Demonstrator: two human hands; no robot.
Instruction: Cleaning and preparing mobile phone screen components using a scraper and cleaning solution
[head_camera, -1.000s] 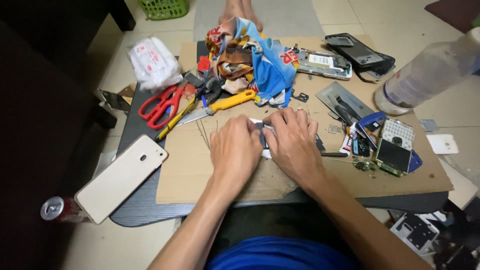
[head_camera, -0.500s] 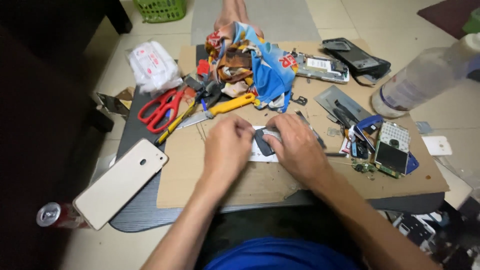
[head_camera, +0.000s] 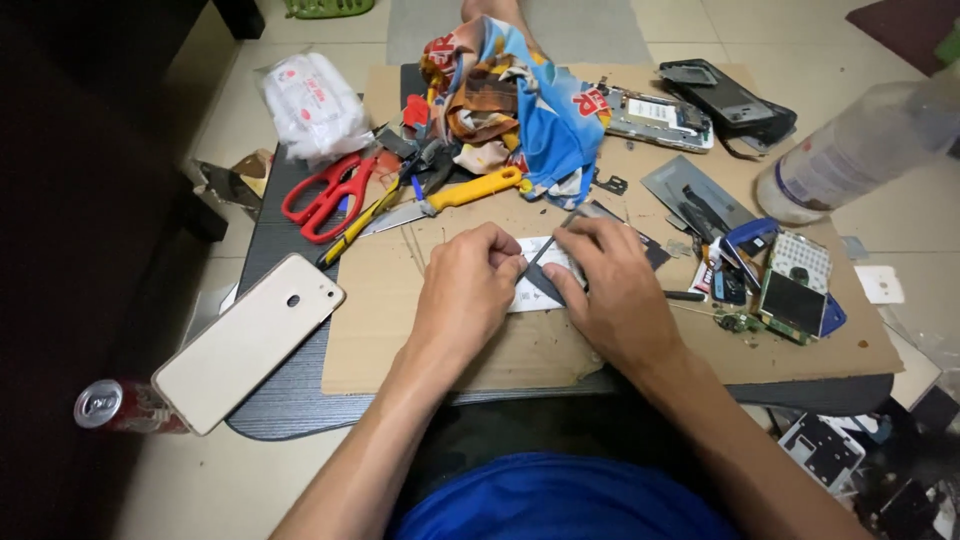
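Hands meet at the middle of the cardboard sheet (head_camera: 450, 340): your left hand (head_camera: 465, 290) curls its fingers down onto a small white-and-dark flat part (head_camera: 540, 275), while your right hand (head_camera: 610, 290) pinches a thin dark tool (head_camera: 550, 245) against it, fingers pressed together. Yellow-handled knife (head_camera: 450, 197) and red scissors (head_camera: 325, 195) lie just beyond your left hand; a gold phone (head_camera: 250, 340) rests face down well to the left

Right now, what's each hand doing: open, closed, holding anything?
Left hand: fingers curled, pressing on the white part.
Right hand: closed on a thin dark tool over the same part.
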